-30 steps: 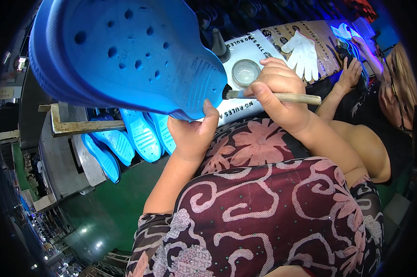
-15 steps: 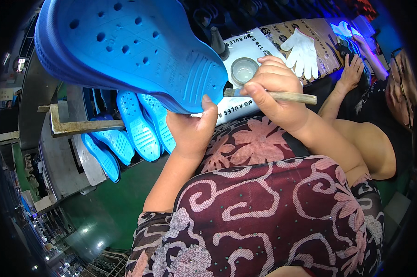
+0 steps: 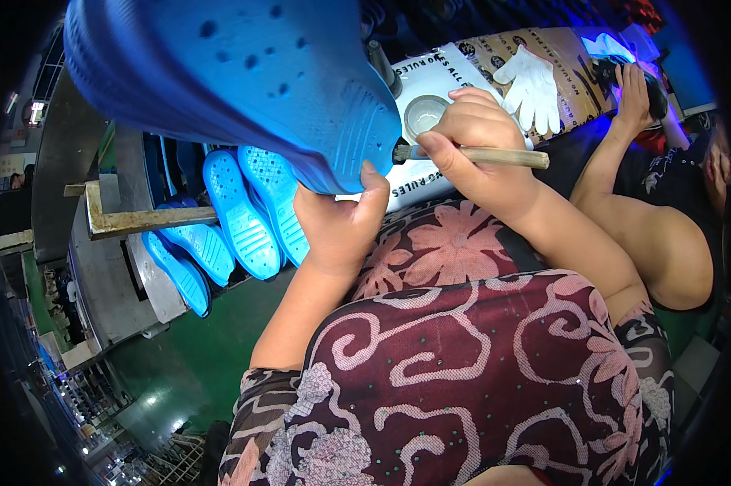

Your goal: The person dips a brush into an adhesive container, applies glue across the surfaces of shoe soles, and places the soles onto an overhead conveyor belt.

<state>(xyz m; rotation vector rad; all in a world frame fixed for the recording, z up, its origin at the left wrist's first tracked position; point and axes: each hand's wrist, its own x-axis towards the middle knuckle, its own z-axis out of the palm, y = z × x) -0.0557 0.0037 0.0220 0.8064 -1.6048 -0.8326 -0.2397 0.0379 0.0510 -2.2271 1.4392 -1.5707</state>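
My left hand (image 3: 339, 220) grips the near end of a large blue shoe sole (image 3: 276, 97), its thumb lying on the edge. The sole is tilted and has holes and raised ribs on the face toward me. In my right hand (image 3: 487, 150) is a brush (image 3: 507, 157) with a wooden handle, closed in my fingers. Its dark bristles meet the sole's right-hand edge close to my left thumb. Just behind the right hand is a small round dish (image 3: 424, 117) with whitish contents, standing on white printed sheeting (image 3: 430, 77).
Several blue soles (image 3: 236, 215) hang or lie at the left beside a metal frame bar (image 3: 151, 222). Right of the dish, a white glove (image 3: 534, 89) rests on brown cardboard (image 3: 572, 61). A co-worker's hand (image 3: 637, 97) is at the far right. Behind the dish stands a grey cone-shaped object (image 3: 383, 69).
The sole has turned and tilted in my left hand, so its ribbed face is seen more obliquely. The brush has moved only slightly. At the right, the co-worker's arm has shifted.
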